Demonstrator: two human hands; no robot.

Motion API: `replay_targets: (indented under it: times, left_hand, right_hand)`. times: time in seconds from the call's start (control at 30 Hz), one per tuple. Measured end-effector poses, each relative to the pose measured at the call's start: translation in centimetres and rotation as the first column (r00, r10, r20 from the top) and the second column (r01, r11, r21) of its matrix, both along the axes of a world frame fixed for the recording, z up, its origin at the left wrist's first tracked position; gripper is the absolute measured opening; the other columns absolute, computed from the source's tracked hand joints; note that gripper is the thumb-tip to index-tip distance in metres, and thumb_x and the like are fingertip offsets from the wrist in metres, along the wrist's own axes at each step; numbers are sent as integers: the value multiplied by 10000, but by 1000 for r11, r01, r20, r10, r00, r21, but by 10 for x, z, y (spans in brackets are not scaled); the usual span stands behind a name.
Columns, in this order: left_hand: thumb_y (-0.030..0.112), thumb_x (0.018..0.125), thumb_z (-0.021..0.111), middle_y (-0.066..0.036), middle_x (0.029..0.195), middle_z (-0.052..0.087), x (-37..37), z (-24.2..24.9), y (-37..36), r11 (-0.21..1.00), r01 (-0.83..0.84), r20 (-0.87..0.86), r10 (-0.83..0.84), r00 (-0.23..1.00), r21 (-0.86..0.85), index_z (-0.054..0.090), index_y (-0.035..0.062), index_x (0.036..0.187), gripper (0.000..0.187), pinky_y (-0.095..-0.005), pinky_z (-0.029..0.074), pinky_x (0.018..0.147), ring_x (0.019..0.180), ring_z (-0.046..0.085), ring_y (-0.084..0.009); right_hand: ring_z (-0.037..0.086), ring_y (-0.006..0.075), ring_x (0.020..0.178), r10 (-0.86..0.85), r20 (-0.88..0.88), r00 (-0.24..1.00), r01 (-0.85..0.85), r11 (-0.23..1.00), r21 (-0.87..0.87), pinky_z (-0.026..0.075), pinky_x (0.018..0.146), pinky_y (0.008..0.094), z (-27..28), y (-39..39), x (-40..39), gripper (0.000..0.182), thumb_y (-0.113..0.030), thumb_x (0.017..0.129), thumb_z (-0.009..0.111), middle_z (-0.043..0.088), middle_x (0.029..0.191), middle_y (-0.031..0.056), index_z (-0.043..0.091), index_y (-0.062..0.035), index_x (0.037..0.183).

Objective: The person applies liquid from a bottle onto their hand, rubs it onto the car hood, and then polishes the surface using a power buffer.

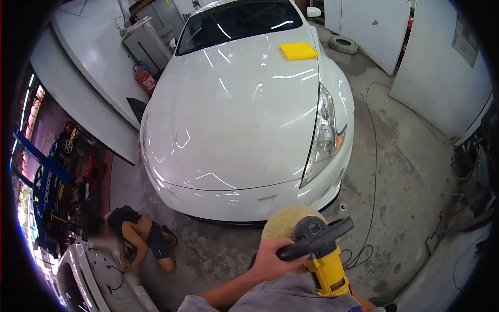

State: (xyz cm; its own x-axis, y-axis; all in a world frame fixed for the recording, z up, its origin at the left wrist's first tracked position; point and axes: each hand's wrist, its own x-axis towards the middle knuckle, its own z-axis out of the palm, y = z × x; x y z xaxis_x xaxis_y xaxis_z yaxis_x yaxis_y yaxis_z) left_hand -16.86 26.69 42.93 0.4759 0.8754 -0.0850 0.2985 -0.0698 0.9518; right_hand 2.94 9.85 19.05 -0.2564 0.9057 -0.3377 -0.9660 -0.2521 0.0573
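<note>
My left hand is wrapped round the black side handle of a yellow and black polisher. The polisher is held up close to my body, in front of the car's nose. Its round, cream-coloured wool pad faces away from me, towards the car. Below the polisher, at the bottom edge, a bit of my right forearm shows; the right hand itself is hidden behind the tool. The white car stands just ahead, its hood glossy with light reflections. A folded yellow cloth lies on the hood near the windshield.
A black cord runs along the floor at right, coiling near the polisher. At lower left a person crouches by a loose car panel. A tyre lies behind; a red fire extinguisher stands left of the car.
</note>
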Motion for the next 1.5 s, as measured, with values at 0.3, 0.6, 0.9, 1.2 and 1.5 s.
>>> replay_targets:
  times: [0.3,0.6,0.9,1.2,1.5]
  left_hand:
    - [270,719,847,-38,648,647,3,-16,33,990,-35,-303,-9,953,-138,714,-9,830,329,-237,446,556,580,546,-61]
    - [217,692,866,-69,672,667,28,-38,91,997,-72,-380,72,922,13,707,-11,786,293,-263,484,573,592,602,-96]
    - [157,601,854,-59,654,639,-4,-88,175,983,34,-210,4,978,179,703,66,754,233,-321,478,581,589,623,-232]
    - [92,517,785,-65,604,583,-95,-140,253,945,139,-34,-135,990,296,627,46,666,223,-302,471,560,540,593,-251]
    - [205,609,738,-61,597,562,-177,-165,280,922,138,1,-148,989,362,583,48,688,235,-332,468,549,541,580,-233]
  right_hand:
    - [595,346,1115,281,-101,954,-292,949,-120,494,937,491,9,15,7,844,-684,905,416,508,1347,209,403,-9,1412]
    - [594,251,1122,615,114,780,-607,788,-101,487,952,377,-31,13,56,691,-545,914,577,579,1288,122,460,-54,1386]
    - [591,144,992,640,752,157,-607,664,-438,460,886,311,34,118,9,476,-140,801,791,663,1104,49,590,-30,1218]
    - [685,281,973,542,839,-42,-401,760,-511,523,842,355,-23,156,-89,472,-201,726,823,707,1004,151,622,-22,1113]
    - [658,382,893,424,884,-197,-262,846,-464,541,755,416,-36,203,-171,440,-201,720,768,675,898,193,566,-31,1072]
